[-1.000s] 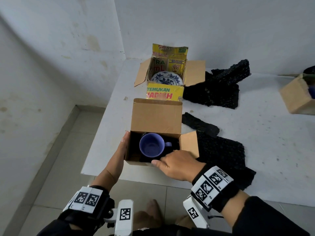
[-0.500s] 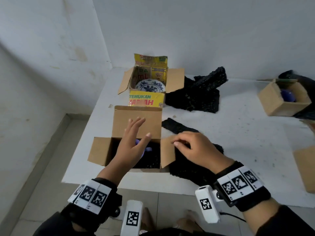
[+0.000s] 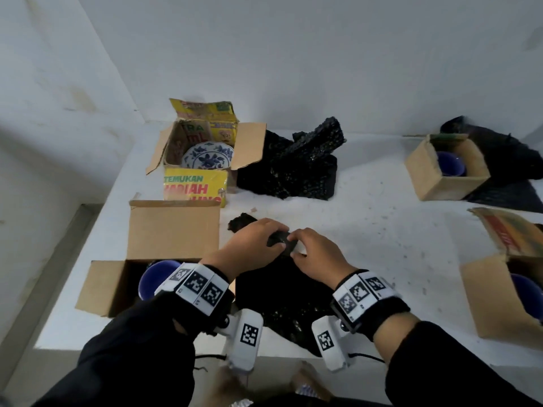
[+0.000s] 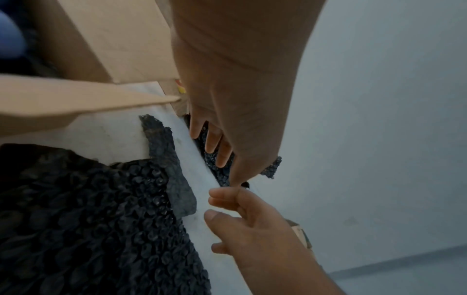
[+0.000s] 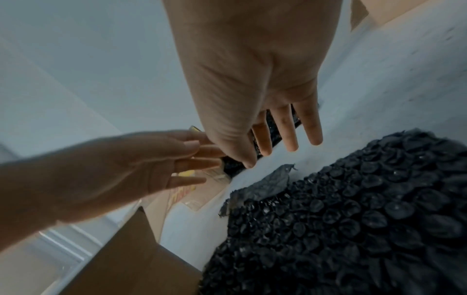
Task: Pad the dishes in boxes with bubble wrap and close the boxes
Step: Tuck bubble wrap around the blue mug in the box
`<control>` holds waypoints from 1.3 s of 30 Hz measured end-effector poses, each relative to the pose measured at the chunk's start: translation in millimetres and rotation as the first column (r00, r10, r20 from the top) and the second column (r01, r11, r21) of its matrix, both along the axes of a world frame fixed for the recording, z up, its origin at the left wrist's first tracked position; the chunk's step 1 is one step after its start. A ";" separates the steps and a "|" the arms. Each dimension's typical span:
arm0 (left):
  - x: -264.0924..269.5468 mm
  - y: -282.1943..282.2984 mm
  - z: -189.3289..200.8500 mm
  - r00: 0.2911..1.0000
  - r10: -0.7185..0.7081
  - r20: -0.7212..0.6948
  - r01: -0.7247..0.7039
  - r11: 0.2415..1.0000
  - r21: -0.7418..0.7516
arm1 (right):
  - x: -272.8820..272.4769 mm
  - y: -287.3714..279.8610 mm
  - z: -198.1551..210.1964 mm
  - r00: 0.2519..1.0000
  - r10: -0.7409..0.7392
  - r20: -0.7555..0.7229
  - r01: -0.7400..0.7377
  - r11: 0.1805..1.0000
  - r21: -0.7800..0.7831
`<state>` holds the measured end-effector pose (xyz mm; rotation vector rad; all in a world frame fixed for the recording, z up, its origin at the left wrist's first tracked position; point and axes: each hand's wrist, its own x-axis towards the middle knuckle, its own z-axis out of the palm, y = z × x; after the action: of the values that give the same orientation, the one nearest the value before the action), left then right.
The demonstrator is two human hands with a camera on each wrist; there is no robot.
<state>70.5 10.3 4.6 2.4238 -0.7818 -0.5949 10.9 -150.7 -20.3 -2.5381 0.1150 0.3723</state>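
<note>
While pinching one bubble wrap strip: two hands, four open boxes.

You have four open cardboard boxes on the table: one plain by your left wrist, one yellow-printed behind it, two at right. Three hold blue cups, one a patterned plate. Black bubble wrap lies in three heaps.

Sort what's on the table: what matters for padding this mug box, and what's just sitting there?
In use: open mug box, blue mug, black bubble wrap strip held by left hand and right hand.
Idle: plate box, wrap pile, right-side boxes.
</note>
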 end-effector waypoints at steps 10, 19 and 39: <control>44.2 -26.4 -34.5 0.993 -0.011 -0.116 0.055 0.921 0.385 | 25.3 -1.1 -50.6 0.972 0.237 -0.008 -0.231 0.938 -0.258; 43.7 -29.2 -55.1 0.998 -0.050 -0.032 0.060 0.890 0.452 | 31.3 -5.0 -59.8 0.958 0.148 0.244 -0.109 0.980 -0.165; 53.0 -23.5 25.7 0.967 0.231 0.108 -0.201 0.952 -0.232 | 48.1 -14.9 32.0 0.766 -0.316 0.559 0.159 0.937 0.311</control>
<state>123.5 -13.2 30.3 2.3197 -0.5882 -0.2475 58.9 -165.5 11.7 -2.2315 0.1357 -0.5077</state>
